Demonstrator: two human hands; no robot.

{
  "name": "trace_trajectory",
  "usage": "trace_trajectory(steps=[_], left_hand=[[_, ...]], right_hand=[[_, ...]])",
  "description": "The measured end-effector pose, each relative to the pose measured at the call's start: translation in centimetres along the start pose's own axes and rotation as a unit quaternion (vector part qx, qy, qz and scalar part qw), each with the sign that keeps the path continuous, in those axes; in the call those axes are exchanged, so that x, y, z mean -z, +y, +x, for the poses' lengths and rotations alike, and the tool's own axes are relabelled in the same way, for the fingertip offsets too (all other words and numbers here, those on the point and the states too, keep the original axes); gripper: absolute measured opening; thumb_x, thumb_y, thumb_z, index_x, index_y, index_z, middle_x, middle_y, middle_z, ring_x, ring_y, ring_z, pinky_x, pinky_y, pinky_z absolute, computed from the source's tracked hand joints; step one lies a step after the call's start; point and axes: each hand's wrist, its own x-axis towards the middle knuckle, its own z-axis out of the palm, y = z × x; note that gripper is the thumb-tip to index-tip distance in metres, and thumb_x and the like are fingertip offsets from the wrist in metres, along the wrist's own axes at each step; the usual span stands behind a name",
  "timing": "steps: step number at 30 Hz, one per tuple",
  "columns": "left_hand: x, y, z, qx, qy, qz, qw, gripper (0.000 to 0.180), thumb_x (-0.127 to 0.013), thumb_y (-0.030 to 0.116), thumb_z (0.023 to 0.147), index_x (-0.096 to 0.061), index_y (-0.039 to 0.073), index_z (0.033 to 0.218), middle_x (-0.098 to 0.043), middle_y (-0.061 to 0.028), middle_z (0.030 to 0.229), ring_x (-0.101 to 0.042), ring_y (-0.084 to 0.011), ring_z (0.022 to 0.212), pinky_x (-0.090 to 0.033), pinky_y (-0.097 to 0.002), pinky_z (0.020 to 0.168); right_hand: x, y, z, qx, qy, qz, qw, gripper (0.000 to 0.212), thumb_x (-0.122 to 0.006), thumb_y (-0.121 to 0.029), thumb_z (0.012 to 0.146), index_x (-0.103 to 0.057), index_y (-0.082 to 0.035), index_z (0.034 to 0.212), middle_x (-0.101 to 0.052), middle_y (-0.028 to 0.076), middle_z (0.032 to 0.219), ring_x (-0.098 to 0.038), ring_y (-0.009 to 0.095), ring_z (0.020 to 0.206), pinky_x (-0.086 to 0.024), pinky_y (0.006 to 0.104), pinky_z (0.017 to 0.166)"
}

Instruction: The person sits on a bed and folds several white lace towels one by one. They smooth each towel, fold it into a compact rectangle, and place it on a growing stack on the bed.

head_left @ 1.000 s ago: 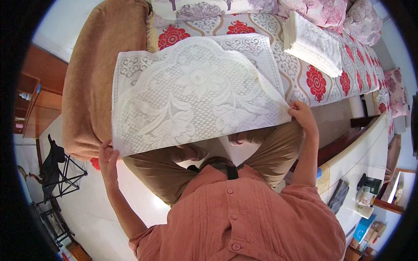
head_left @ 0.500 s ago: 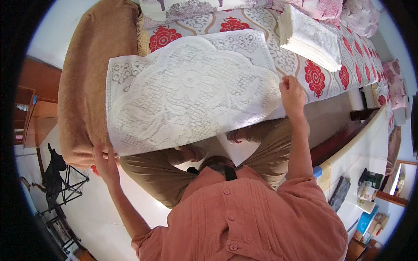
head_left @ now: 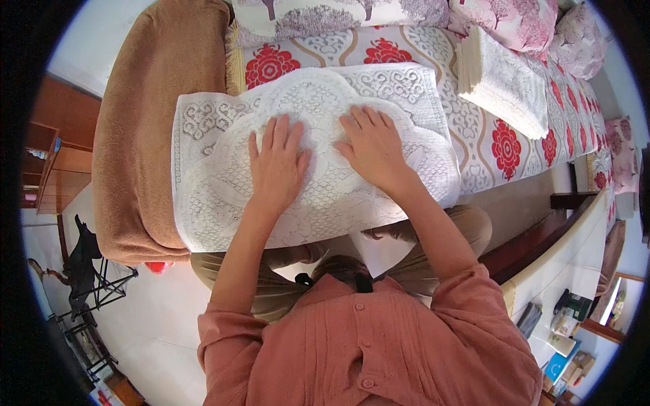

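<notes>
A white lace cloth [head_left: 325, 183] lies spread out in front of me, its scalloped edge curving over a white patterned cloth [head_left: 396, 82] beneath it. My left hand [head_left: 276, 155] rests flat on the lace, left of the middle, fingers apart and pointing away from me. To the right, my right hand [head_left: 372, 143] also presses flat on the lace with its fingers spread. Neither hand grips anything. The near edge of the lace reaches over my knees.
A folded stack of white cloths [head_left: 502, 84] sits at the right on the red-flowered seat cover [head_left: 506, 150]. A brown cover [head_left: 145, 135] drapes the armrest at left. Printed cushions [head_left: 338, 17] line the back. A white-topped table [head_left: 572, 237] stands at right, a black folding stand [head_left: 84, 271] at left.
Both hands have moved from the cloth's left and right edges inward onto the lace, and now lie flat. The right hand's curled fingers have spread. The view has shifted slightly.
</notes>
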Motion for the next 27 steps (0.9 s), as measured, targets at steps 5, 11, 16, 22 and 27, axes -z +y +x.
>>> trace_trajectory(steps=[5, 11, 16, 22, 27], left_hand=[[-3.0, -3.5, 4.9, 0.023, 0.068, 0.007, 0.997, 0.052, -0.050, 0.040, 0.100, -0.046, 0.019, 0.147, -0.034, -0.0105, 0.158, -0.031, -0.0316, 0.146, -0.021, -0.0565, 0.117], [-0.9, -12.0, 6.0, 0.060, 0.047, 0.146, 0.986, 0.053, -0.052, 0.034, 0.098, -0.045, 0.011, 0.146, -0.044, -0.0143, 0.150, -0.039, -0.0336, 0.140, -0.026, -0.0528, 0.116], [4.7, -18.2, 6.3, 0.217, 0.152, 0.143, 0.954, 0.050, -0.064, 0.029, 0.090, -0.054, 0.005, 0.133, -0.057, -0.0161, 0.135, -0.052, -0.0355, 0.125, -0.041, -0.0453, 0.104], [9.1, -19.9, 6.6, 0.343, 0.033, -0.023, 0.939, 0.047, -0.069, 0.035, 0.086, -0.064, 0.003, 0.120, -0.068, -0.0199, 0.112, -0.066, -0.0361, 0.099, -0.050, -0.0437, 0.086], [7.4, -20.8, 6.6, 0.300, 0.162, -0.076, 0.937, 0.042, -0.064, 0.033, 0.091, -0.064, -0.001, 0.116, -0.069, -0.0226, 0.106, -0.067, -0.0357, 0.099, -0.049, -0.0421, 0.088]], right_hand=[[-3.3, 1.7, 4.1, 0.047, 0.108, -0.034, 0.993, 0.054, -0.056, -0.043, 0.095, -0.055, -0.010, 0.138, -0.045, 0.016, 0.148, -0.037, 0.034, 0.140, -0.027, 0.0522, 0.115], [-2.3, 13.3, 6.0, -0.130, 0.154, -0.170, 0.965, 0.055, -0.055, -0.044, 0.095, -0.052, -0.011, 0.139, -0.046, 0.014, 0.148, -0.039, 0.033, 0.139, -0.030, 0.0513, 0.113], [1.4, 18.3, 7.2, -0.170, 0.161, -0.121, 0.965, 0.047, -0.064, -0.039, 0.088, -0.062, -0.012, 0.126, -0.056, 0.012, 0.136, -0.050, 0.032, 0.128, -0.039, 0.0496, 0.105], [4.7, 19.2, 9.7, -0.180, 0.097, -0.014, 0.979, 0.030, -0.072, -0.024, 0.078, -0.068, -0.009, 0.104, -0.067, 0.015, 0.110, -0.063, 0.035, 0.104, -0.050, 0.0451, 0.087], [3.6, 19.8, 10.8, -0.216, 0.118, -0.029, 0.969, 0.026, -0.069, -0.023, 0.085, -0.064, -0.009, 0.106, -0.067, 0.013, 0.112, -0.063, 0.034, 0.104, -0.050, 0.0452, 0.086]])
